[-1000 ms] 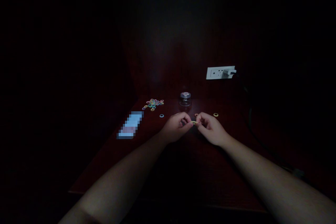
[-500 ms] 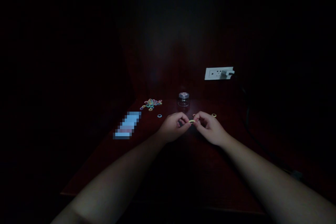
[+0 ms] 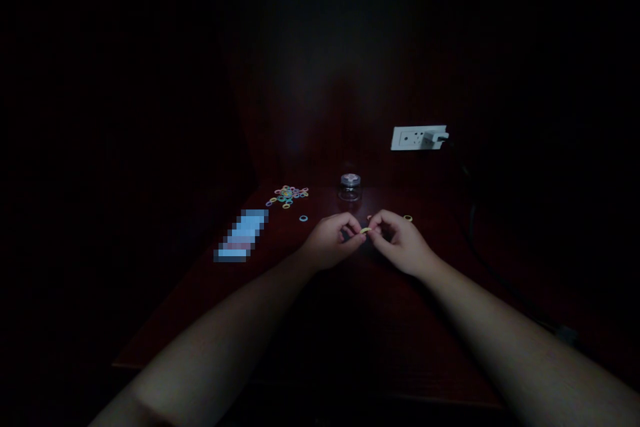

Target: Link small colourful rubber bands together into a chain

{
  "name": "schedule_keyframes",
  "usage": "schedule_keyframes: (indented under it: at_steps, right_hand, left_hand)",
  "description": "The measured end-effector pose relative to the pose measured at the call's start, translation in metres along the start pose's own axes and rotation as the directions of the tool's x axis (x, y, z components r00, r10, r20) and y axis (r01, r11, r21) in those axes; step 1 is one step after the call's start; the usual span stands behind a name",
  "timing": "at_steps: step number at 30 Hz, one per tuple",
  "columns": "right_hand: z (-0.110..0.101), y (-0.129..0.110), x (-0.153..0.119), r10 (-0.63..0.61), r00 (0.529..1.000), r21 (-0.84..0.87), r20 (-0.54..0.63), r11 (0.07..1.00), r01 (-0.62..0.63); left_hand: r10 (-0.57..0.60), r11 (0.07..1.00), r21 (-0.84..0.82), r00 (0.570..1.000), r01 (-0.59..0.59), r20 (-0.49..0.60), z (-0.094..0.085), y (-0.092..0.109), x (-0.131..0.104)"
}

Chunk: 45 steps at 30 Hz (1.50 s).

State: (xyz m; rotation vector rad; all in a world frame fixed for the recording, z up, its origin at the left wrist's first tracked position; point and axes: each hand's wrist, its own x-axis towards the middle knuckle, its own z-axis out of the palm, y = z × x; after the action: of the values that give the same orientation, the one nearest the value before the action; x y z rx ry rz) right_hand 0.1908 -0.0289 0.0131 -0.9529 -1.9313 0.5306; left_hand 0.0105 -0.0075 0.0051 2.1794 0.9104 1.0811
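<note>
Between my two hands is a small yellow ring (image 3: 366,231), pinched from both sides just above the dark red table (image 3: 320,320). The fingertips of my left hand (image 3: 334,239) grip its left end. On its right end are the thumb and fingers of my right hand (image 3: 400,242). Beyond my hands stands a clear jar (image 3: 350,188) with its lid on. A blue ring (image 3: 303,218) lies left of my left hand. Another yellow ring (image 3: 408,218) lies behind my right hand, and a pinkish ring (image 3: 369,217) is partly hidden by its fingers.
A pile of coloured rings (image 3: 287,195) lies at the back left. Nearer, at the left, is a flat, pixelated bright blue object (image 3: 243,235). A white wall socket (image 3: 419,138) at the right holds a plug, whose dark cable (image 3: 473,220) runs down the right side.
The yellow ring between my fingers looks slightly more tilted and narrower. Both hands have hardly moved, and the view has shifted very slightly.
</note>
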Motion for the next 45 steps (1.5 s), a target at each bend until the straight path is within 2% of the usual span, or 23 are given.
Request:
schedule_keyframes:
  at_steps: [9,16,20,27,31,39,45]
  right_hand:
    - [-0.001,0.005,0.001,-0.016,0.999,-0.014,-0.046,1.0,0.015]
    - [0.001,-0.002,-0.002,-0.046,0.999,0.046,0.001,0.998,0.046]
    - [0.002,-0.002,-0.002,-0.046,0.999,0.042,0.006,0.998,0.045]
    - [0.001,-0.001,0.001,-0.007,0.99,0.115,-0.144,0.993,0.024]
    - [0.002,-0.001,0.0,-0.022,0.986,0.169,-0.168,0.984,0.05]
    - [-0.001,-0.002,0.0,-0.009,0.987,0.206,-0.159,0.978,0.042]
    - [-0.004,-0.005,-0.001,-0.109,0.99,0.109,-0.093,0.987,0.119]
  left_hand:
    - [-0.03,0.995,-0.089,0.999,0.032,0.03,0.001,0.001,0.0]
    - [-0.102,0.984,-0.15,0.994,0.096,-0.03,0.003,0.003,0.001]
    - [-0.122,0.959,-0.26,0.993,0.117,-0.003,0.004,0.005,0.002]
    - [-0.155,0.852,-0.507,0.988,0.131,-0.006,0.008,0.003,0.007]
    - [-0.226,0.762,-0.616,0.974,0.198,0.033,0.009,0.001,0.009]
    - [-0.312,0.672,-0.609,0.907,0.421,0.283,0.011,-0.004,0.01]
    - [-0.291,0.738,-0.569,0.932,0.363,0.216,0.009,-0.001,0.01]
